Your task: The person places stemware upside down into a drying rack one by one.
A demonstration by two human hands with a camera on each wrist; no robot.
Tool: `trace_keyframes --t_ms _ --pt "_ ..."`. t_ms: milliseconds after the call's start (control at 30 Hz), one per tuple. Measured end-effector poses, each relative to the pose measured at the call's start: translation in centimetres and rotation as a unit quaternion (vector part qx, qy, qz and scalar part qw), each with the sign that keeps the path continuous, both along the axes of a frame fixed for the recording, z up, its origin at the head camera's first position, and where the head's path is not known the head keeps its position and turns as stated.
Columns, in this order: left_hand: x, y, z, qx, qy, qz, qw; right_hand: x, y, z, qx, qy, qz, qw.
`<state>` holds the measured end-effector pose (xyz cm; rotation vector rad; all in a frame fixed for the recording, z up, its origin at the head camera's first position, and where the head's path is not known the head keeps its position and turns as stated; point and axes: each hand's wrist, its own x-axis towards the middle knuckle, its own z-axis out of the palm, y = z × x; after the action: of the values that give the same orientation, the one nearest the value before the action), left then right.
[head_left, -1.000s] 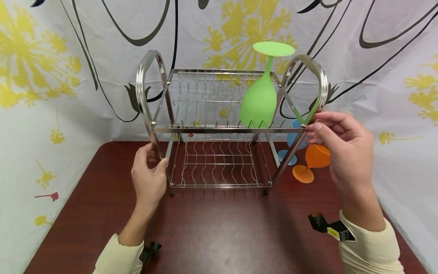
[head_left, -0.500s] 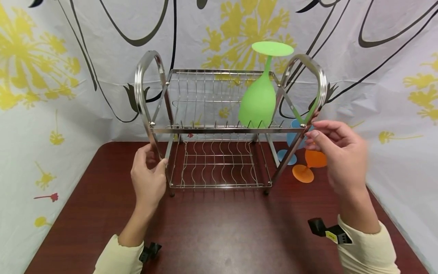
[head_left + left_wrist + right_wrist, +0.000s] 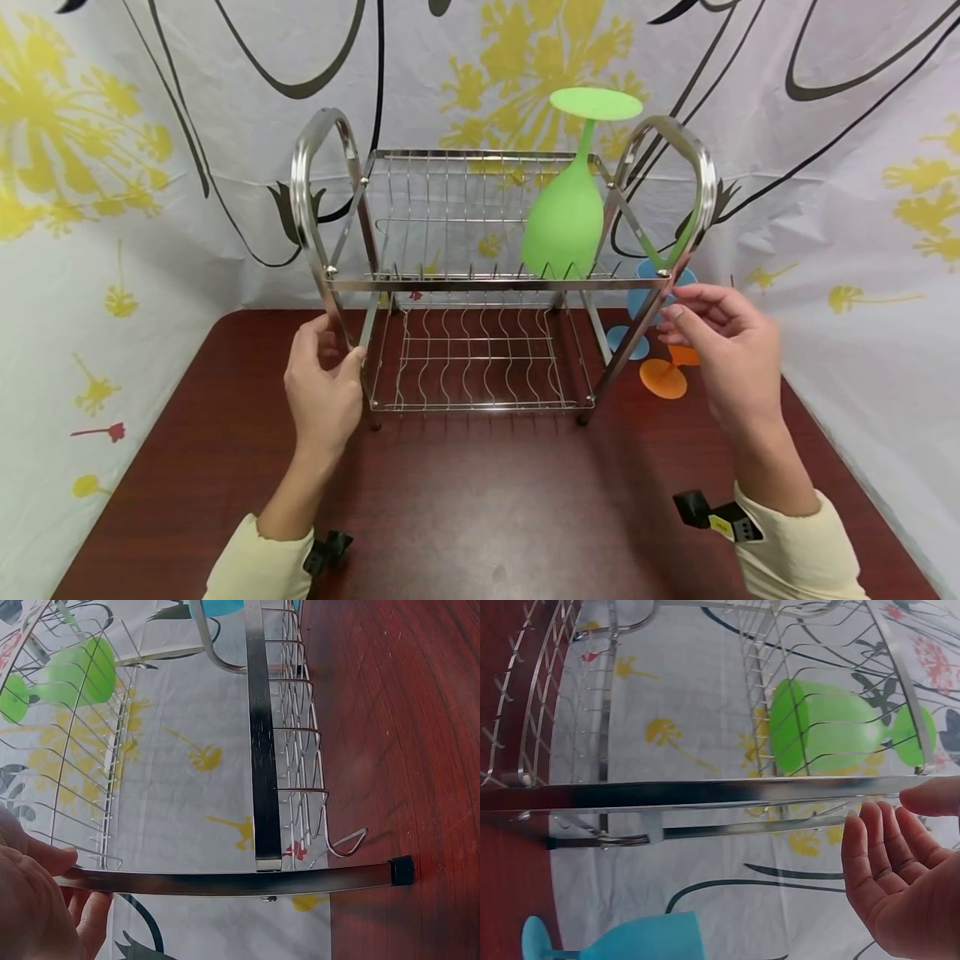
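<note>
A two-tier metal dish rack (image 3: 480, 408) stands on the dark red table. My left hand (image 3: 322, 387) grips its front left leg, thumb in front and fingers behind; the left wrist view shows this left hand (image 3: 45, 892) around the metal leg. Beside the front right leg, just below the upper shelf, is my right hand (image 3: 731, 350), fingers loosely bent. In the right wrist view its fingertips (image 3: 866, 817) lie close along the rail, the thumb apart from them; contact is hard to tell. A green plastic wine goblet (image 3: 566, 221) rests upside down on the upper shelf's right side.
Behind the right leg lie a blue goblet (image 3: 628, 342) and an orange goblet (image 3: 663, 379), partly hidden by the rack and right hand. The lower shelf (image 3: 480, 358) bears nothing. A patterned white sheet (image 3: 187, 275) hangs behind the table.
My right hand has moved down and slightly left along the right leg, covering more of the orange goblet. The left hand keeps its hold; rack and green goblet stay in place.
</note>
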<state>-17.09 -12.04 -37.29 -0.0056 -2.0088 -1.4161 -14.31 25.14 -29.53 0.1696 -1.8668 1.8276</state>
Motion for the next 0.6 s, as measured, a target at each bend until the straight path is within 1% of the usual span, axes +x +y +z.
trace_keyframes --t_ms 167,467,600 --pt "0.0 0.0 0.0 -0.002 0.000 0.000 1.0000 -0.2 0.3 -0.8 0.010 -0.019 -0.014 0.9997" --pt "0.0 0.0 0.0 -0.006 -0.003 0.003 1.0000 -0.4 0.9 -1.6 0.017 -0.048 -0.049 0.9975" --pt "0.0 -0.1 0.0 -0.007 -0.004 0.003 1.0000 -0.4 1.0 -1.8 0.057 -0.077 -0.084 0.9918"
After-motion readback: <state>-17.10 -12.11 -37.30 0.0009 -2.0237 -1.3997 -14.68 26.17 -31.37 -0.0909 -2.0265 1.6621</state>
